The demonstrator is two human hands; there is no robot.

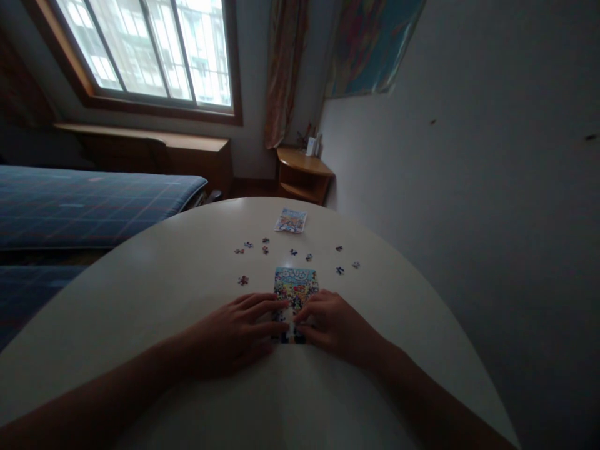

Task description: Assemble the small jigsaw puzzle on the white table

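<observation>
"Window (pixel 145 53) light reaches the white worktop (pixel 182 265). Where's the puzzle (pixel 295 279)?"

"Between the hands. The left hand (pixel 244 328) rests on its left side, fingers loosely spread; the right hand (pixel 334 322) has fingers bunched over it. Whether they pinch a piece, I can't tell."

"How is that done well?"

"Steady the board with the left, match tab to slot, then press flat. Loose pieces (pixel 243 280) lie beyond."

"Containers?"

"One corner cabinet (pixel 304 164), small things on top, its open compartment too dark to read."
</observation>
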